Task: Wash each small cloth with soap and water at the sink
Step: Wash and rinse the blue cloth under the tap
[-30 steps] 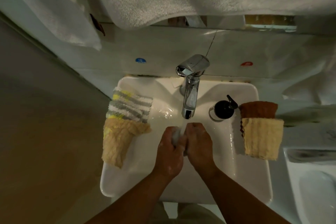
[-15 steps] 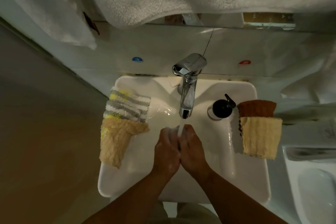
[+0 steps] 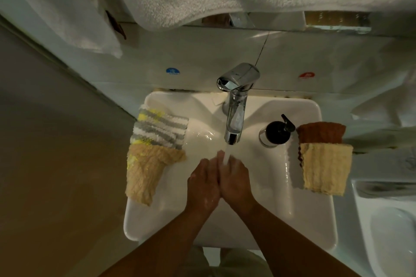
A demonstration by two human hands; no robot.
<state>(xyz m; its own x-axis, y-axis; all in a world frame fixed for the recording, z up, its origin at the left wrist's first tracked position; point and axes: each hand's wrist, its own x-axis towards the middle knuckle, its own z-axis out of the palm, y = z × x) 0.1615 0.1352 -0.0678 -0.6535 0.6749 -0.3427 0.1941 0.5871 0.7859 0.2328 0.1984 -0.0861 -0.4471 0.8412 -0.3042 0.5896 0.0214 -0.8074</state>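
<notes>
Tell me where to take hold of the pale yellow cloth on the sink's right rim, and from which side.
Pinch the pale yellow cloth at its near left corner, coming from the basin side with the right hand. It lies flat with its far edge overlapping the brown cloth, so that free corner should peel up without dragging the other.

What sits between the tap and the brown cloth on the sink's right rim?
A black-topped soap dispenser stands between the tap and the brown cloth, seen in the head view.
</notes>
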